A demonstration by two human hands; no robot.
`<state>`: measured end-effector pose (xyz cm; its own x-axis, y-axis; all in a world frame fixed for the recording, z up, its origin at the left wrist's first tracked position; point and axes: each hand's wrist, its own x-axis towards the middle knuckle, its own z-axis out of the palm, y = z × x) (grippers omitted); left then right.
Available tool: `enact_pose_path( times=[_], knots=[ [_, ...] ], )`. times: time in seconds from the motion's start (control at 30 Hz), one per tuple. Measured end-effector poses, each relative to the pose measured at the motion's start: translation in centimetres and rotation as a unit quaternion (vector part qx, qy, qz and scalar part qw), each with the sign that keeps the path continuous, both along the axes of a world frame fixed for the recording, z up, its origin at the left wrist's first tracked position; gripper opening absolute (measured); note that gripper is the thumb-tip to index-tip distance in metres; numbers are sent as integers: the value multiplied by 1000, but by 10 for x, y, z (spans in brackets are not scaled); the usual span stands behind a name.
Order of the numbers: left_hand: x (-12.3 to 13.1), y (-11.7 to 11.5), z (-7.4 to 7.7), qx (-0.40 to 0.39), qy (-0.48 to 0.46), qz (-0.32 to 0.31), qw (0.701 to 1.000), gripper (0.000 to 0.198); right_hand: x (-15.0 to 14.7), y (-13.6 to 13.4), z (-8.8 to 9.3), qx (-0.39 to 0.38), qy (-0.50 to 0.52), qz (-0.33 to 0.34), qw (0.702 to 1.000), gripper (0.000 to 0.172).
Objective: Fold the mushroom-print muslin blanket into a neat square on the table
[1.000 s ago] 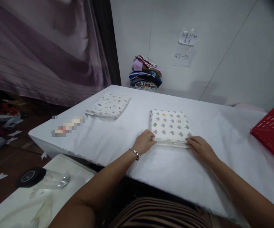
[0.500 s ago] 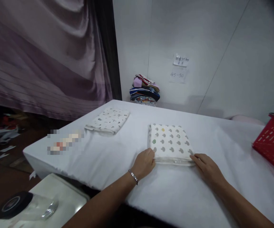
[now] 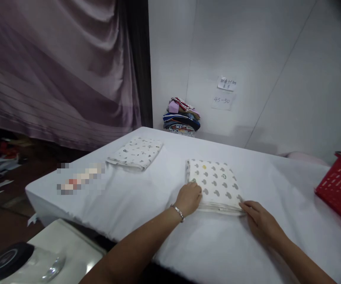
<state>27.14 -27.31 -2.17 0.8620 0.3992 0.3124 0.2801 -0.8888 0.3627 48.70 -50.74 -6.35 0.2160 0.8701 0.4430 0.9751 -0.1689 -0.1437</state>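
A white folded cloth (image 3: 214,185) with grey mushroom-like prints and a few coloured ones lies flat in front of me on the white-covered table. My left hand (image 3: 190,196), a silver bracelet at its wrist, has its fingers curled over the cloth's front left part; the fingertips are partly hidden. At the front right corner, my right hand (image 3: 257,217) pinches the layered edge between thumb and fingers. Farther left lies a second folded white cloth (image 3: 137,152) with small scattered prints, touched by neither hand.
A red plastic basket (image 3: 340,189) stands on the table's right side. Behind the table is a stack of folded fabrics (image 3: 182,116) against the wall. A clear jar with a black lid (image 3: 9,258) lies at bottom left on a cream surface (image 3: 70,244). A blurred-out item (image 3: 80,177) is on the left.
My left hand has shifted from the cloth's front left corner up and inward onto its top. The right hand stays at the front right corner. The view has tilted slightly.
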Motion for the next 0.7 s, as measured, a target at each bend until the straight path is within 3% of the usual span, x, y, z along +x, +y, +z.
enact_pose_path(
  times=[0.13, 0.27, 0.37, 0.47, 0.57, 0.7],
  knots=[
    [6, -5, -17, 42, 31, -6, 999, 18, -3, 25, 28, 6, -10, -10, 1000, 29],
    [3, -9, -19, 62, 43, 7, 997, 16, -19, 87, 44, 48, 17, 5, 999, 40],
    [-1, -12, -16, 66, 48, 2, 997, 18, -29, 121, 28, -66, 25, -41, 997, 57],
    [-4, -7, -15, 27, 31, -21, 999, 19, -29, 129, 2, -157, 20, -64, 985, 62],
    [0, 20, -13, -77, 6, -24, 997, 17, -23, 123, -12, -159, 11, -56, 986, 60],
    [23, 86, -12, -153, -22, 88, 984, 24, -19, 120, -14, -156, 2, -48, 987, 58]
  ],
)
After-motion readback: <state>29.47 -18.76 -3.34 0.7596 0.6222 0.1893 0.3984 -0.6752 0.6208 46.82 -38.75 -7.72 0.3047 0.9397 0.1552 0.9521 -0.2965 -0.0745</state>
